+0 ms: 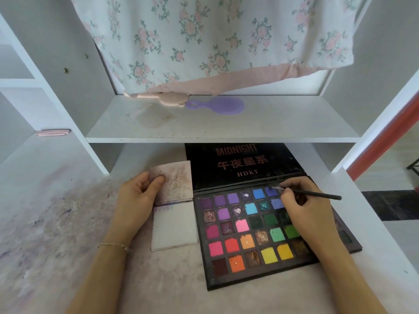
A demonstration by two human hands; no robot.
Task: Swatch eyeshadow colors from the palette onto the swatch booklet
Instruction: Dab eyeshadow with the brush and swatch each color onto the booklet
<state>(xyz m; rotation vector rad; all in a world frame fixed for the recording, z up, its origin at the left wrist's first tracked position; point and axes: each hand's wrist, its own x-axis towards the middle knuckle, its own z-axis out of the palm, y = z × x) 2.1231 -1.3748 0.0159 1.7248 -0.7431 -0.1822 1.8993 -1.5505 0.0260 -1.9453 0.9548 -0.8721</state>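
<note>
Open eyeshadow palette (249, 234) at lower centre-right of the frame, flat on a stained white desk (56, 223), black lid (242, 164) folded back toward the shelf. Swatch booklet (173, 207) just left of the palette, touching its edge, opened: speckled cover page raised at top, pale page below with faint purple marks along its upper edge. Left hand (136, 196) at centre-left, pinching the cover's left edge, thumb on top. Right hand (306, 209) over the palette's upper right, fingers curled round a thin black brush (317, 194), tip apparently touching a dark blue pan in the top row. Purple hairbrush (217, 105) on the shelf (272, 125) above, floral cloth (204, 41) hanging at top.
</note>
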